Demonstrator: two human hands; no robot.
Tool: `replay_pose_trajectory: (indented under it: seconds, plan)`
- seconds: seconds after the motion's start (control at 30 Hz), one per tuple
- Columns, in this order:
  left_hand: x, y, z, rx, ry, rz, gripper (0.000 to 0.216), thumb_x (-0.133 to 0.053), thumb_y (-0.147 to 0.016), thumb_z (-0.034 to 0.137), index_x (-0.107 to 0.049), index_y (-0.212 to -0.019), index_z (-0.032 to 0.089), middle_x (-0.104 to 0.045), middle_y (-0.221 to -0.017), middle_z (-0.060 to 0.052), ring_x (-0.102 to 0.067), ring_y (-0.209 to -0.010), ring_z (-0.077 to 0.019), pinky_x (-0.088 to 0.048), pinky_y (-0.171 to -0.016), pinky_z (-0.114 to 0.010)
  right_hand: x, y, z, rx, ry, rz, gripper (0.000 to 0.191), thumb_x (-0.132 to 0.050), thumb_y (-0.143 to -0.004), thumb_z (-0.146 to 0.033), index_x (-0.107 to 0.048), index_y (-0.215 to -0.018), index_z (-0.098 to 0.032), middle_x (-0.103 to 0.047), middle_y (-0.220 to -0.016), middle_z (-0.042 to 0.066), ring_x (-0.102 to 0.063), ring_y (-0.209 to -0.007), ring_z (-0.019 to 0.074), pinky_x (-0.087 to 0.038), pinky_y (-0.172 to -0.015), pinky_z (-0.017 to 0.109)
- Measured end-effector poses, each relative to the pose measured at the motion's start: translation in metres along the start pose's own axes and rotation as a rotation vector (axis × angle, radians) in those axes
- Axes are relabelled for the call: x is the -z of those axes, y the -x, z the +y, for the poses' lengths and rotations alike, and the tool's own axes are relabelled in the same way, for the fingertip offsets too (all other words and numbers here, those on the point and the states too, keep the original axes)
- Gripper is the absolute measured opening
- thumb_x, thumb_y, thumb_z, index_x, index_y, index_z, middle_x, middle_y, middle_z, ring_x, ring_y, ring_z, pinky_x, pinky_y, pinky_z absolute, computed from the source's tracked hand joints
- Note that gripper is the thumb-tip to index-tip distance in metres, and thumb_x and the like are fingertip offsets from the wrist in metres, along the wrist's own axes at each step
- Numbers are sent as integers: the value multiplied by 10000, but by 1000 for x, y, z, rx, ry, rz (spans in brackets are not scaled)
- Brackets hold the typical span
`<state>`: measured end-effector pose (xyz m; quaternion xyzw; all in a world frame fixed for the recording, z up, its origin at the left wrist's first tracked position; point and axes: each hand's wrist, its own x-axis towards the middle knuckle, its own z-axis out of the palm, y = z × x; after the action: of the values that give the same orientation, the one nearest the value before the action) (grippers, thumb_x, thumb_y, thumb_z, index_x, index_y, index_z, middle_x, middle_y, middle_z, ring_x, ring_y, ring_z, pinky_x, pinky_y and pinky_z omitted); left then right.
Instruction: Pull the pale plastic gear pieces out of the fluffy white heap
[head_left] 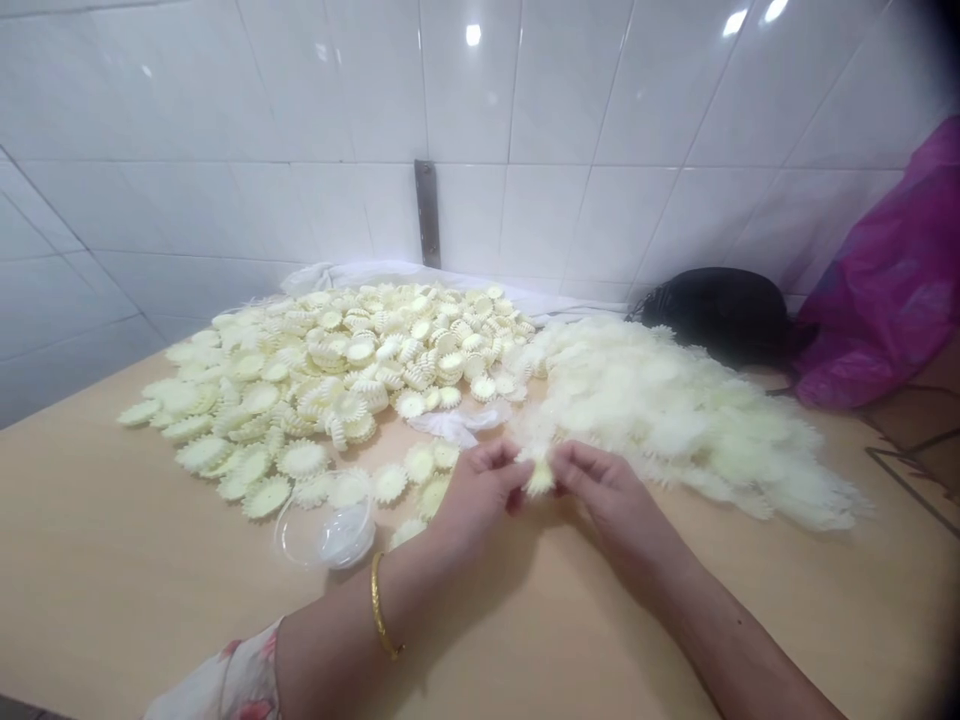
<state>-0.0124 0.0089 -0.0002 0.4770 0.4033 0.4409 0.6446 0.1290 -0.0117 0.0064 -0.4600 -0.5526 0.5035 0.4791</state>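
Light: bright, even, from overhead. Three lamp reflections point(472, 35) glare on the glossy tiled wall point(525, 120) near the top edge.
Shadows: soft and short, on the tan table point(112, 560) beneath the left hand point(480, 490), the right hand point(611, 500) and both forearms.
Exposure: fringed white pile point(675, 410) washed out, detail lost. Cream toothed discs point(337, 370) better kept.
Sharpness: soft overall. The cream piece point(538, 480) pinched between both hands is smeared.
Distortion: wide lens bends the tile joints, most at the left.
Vignette: dark corners at upper and lower right.
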Motion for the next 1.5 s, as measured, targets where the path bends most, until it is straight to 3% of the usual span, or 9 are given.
replay_pose_trajectory:
  seconds: [0.13,0.37,0.57,0.77,0.9,1.03,1.2,1.33,1.5]
  plan:
    - [0,0,1,-34,-94,30,130,-600,-691,226,-522,-615,155,-437,-440,51,-405,-410,-66,-316,-444,-204,-4,3,-5,36,161,54,220,-545,-775,-387,-587,-734,-175,-547,-648,1,-525,-611,138,-426,-543,234]
    - [-3,3,0,-91,-123,3,140,-566,-727,260,-508,-643,164,-486,-475,34,-471,-464,-90,-363,-498,-216,-10,0,0,202,597,260,239,-440,-825,-255,-512,-608,-189,-447,-506,-24,-426,-504,120,-334,-492,239]
    - [-1,-1,0,-18,-104,60,170,-550,-711,193,-433,-589,169,-411,-422,68,-353,-382,-49,-285,-431,-191,-8,3,0,93,293,48,176,-545,-783,-336,-512,-696,-187,-489,-595,-29,-450,-550,114,-350,-494,220]
    - [-5,2,-2,-1,-87,-64,209,-544,-755,309,-445,-633,172,-419,-434,58,-396,-393,-69,-305,-429,-207,-3,0,3,21,-37,-6,243,-653,-709,-382,-499,-696,-195,-504,-625,-33,-490,-598,122,-413,-575,248]
    - [-5,3,-4,51,24,-124,266,-531,-771,398,-469,-660,165,-448,-495,39,-467,-447,-86,-355,-472,-222,-2,-1,1,-27,-173,-66,279,-606,-750,-432,-489,-666,-194,-536,-560,-28,-528,-545,134,-451,-604,296]
    - [-4,4,-2,61,92,-156,348,-461,-797,484,-509,-692,156,-527,-603,-7,-506,-510,-100,-389,-520,-245,-1,-2,4,-1,-46,52,309,-547,-789,-451,-500,-637,-186,-547,-543,-20,-531,-527,132,-453,-577,279]
    - [-8,7,5,76,52,-97,297,-605,-713,427,-532,-651,146,-532,-582,-5,-488,-505,-88,-378,-524,-235,-2,-3,10,54,142,173,331,-544,-783,-452,-477,-593,-190,-520,-537,-18,-524,-530,136,-439,-520,253]
    - [-9,7,8,100,82,-5,206,-640,-670,242,-481,-574,152,-476,-459,22,-446,-451,-78,-371,-514,-230,-5,-2,9,18,13,92,292,-570,-764,-458,-511,-664,-190,-529,-594,-12,-529,-580,139,-464,-556,260]
    - [-6,4,3,32,34,28,119,-591,-689,193,-497,-624,159,-492,-465,26,-452,-446,-82,-362,-498,-223,-1,-2,6,-69,-225,91,233,-648,-721,-389,-579,-675,-170,-543,-627,-20,-498,-598,102,-422,-590,220]
